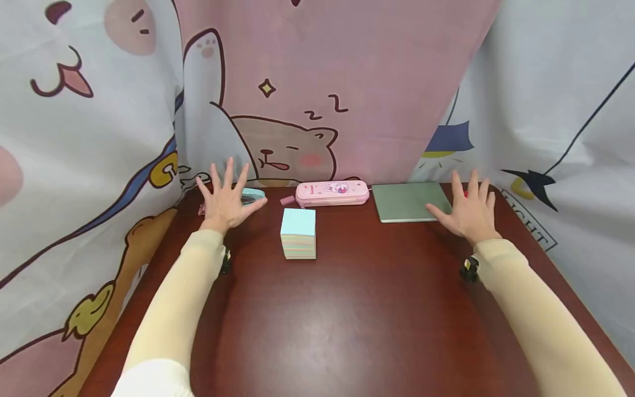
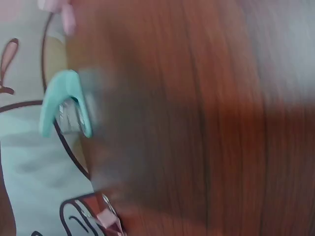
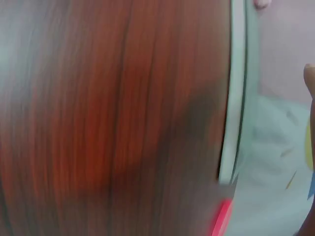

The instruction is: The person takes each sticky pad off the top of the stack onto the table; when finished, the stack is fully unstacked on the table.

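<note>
My left hand point(image 1: 225, 196) hovers with fingers spread over a teal stapler point(image 1: 252, 195) at the back left of the dark wooden table point(image 1: 347, 309); the stapler point(image 2: 64, 105) shows blurred in the left wrist view. My right hand point(image 1: 468, 209) is spread flat by the right edge of a green notebook point(image 1: 408, 202), whose pale edge point(image 3: 236, 93) runs down the right wrist view. A small red object point(image 1: 465, 193) peeks out behind the right fingers and shows as a red object point(image 3: 221, 219) low in that view. Neither hand holds anything.
A block of pastel sticky notes point(image 1: 298, 233) stands at the table's middle back. Behind it lie a pink pencil case point(image 1: 332, 193) and a small pink eraser point(image 1: 287, 200). Cartoon-printed cloth point(image 1: 317, 82) walls the table at back and sides.
</note>
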Action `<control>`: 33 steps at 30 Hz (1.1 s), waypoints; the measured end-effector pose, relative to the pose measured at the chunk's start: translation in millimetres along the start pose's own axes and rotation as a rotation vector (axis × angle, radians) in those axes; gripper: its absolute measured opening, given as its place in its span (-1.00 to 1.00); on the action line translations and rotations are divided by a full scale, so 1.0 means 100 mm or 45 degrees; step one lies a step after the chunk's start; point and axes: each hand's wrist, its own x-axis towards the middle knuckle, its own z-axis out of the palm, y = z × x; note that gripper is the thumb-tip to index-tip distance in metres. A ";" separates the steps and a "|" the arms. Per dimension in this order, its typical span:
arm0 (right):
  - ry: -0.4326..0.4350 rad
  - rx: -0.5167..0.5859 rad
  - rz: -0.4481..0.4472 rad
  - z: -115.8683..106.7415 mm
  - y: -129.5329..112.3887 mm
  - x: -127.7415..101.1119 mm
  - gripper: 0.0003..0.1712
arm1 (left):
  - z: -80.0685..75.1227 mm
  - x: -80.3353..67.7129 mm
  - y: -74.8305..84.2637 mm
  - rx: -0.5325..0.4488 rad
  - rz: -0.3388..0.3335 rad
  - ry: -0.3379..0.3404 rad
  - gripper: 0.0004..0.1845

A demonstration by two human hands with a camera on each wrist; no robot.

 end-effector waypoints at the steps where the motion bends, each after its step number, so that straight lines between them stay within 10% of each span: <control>1: 0.010 0.034 -0.021 0.02 -0.04 -0.01 0.30 | -0.01 -0.02 0.02 -0.054 0.009 0.001 0.18; 18: -0.181 0.526 -0.622 0.18 -1.91 -0.09 0.00 | -0.07 -0.37 0.72 -1.260 0.365 -0.128 -0.38; 33: -0.248 0.613 -1.010 0.30 -2.85 -0.03 -0.06 | 0.10 -0.51 0.82 -1.437 0.353 -0.239 -0.22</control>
